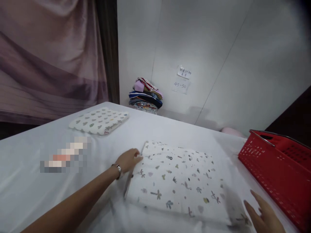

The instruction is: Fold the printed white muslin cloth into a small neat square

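A folded white cloth (179,181) printed with small palms, leaves and animals lies spread in front of me on the white-covered table (97,181). At its upper left edge is my left hand (128,160), with a metal-banded bracelet (118,171) on the wrist; its fingers are curled closed against the cloth's border. My right hand (266,215) is just off the cloth's lower right corner, thumb and fingers apart, holding nothing. Farther back on the left lies a second folded white cloth (99,120) with grey cloud-like shapes.
A red perforated plastic basket (279,171) stands along the right side. Behind the table rises a stack of folded fabrics (145,95) by the wall, below two paper notes (181,85). A pinkish curtain (48,58) hangs at left. A pixelated patch (65,155) hides something on the table.
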`<state>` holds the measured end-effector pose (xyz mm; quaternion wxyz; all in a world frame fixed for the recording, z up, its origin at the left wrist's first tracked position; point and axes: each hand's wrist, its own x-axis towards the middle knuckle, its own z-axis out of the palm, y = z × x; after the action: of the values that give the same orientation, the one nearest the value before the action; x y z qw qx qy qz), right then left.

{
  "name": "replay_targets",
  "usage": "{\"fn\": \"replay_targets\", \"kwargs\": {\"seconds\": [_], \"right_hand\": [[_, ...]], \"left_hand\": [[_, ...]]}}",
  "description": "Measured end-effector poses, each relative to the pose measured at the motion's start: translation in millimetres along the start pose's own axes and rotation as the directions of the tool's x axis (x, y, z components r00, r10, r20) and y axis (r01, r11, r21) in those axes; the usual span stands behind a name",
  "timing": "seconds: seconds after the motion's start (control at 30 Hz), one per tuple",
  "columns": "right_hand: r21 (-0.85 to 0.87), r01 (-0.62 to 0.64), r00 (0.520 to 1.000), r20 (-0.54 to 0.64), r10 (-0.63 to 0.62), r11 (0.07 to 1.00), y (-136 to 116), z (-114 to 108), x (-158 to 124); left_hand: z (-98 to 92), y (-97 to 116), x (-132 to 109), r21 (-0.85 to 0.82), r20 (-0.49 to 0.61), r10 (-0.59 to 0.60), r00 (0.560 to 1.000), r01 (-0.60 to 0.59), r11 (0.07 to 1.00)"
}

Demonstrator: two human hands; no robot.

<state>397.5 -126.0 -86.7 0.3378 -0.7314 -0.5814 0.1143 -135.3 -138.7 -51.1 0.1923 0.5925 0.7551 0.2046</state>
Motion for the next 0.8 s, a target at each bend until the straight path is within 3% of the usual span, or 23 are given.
{"fn": "replay_targets", "kwargs": {"seconds": [0.07,0.1,0.2,0.3,0.4,0.6,0.7,0.8], "right_hand": [[-0.022,0.126,0.992,0.018,-0.126,0.992,-24.7,10.9,18.3],[0.004,0.181,0.981,0.077,-0.18,0.984,-41.4,21.5,27.3],[0.106,0.393,0.89,0.207,-0.407,0.913,-92.2,67.5,53.6],[-0.001,0.519,0.803,0.343,-0.487,0.855,-126.7,114.1,79.1],[-0.184,0.621,0.736,0.469,-0.488,0.762,-142.8,141.9,100.8],[-0.248,0.666,0.706,0.514,-0.488,0.703,-151.9,145.3,117.2],[-0.266,0.706,0.69,0.466,-0.554,0.656,-150.2,134.6,108.8],[-0.286,0.766,0.642,0.379,-0.666,0.576,-139.9,121.6,97.9]], "left_hand": [[0.7,18.0,19.5,0.081,-0.106,0.096,0.99,-0.088,0.993],[3.5,28.5,30.6,0.114,-0.109,0.169,0.98,-0.156,0.981],[22.2,57.9,61.8,0.218,-0.003,0.358,0.934,-0.348,0.912],[46.5,73.4,82.8,0.274,0.082,0.411,0.908,-0.417,0.866],[62.7,74.9,93.5,0.321,0.108,0.405,0.908,-0.417,0.85],[63.8,73.1,96.8,0.377,0.12,0.401,0.908,-0.416,0.828],[56.6,76.2,87.8,0.374,0.115,0.455,0.883,-0.463,0.804],[47.5,77.6,71.9,0.361,0.123,0.493,0.861,-0.502,0.786]]}}
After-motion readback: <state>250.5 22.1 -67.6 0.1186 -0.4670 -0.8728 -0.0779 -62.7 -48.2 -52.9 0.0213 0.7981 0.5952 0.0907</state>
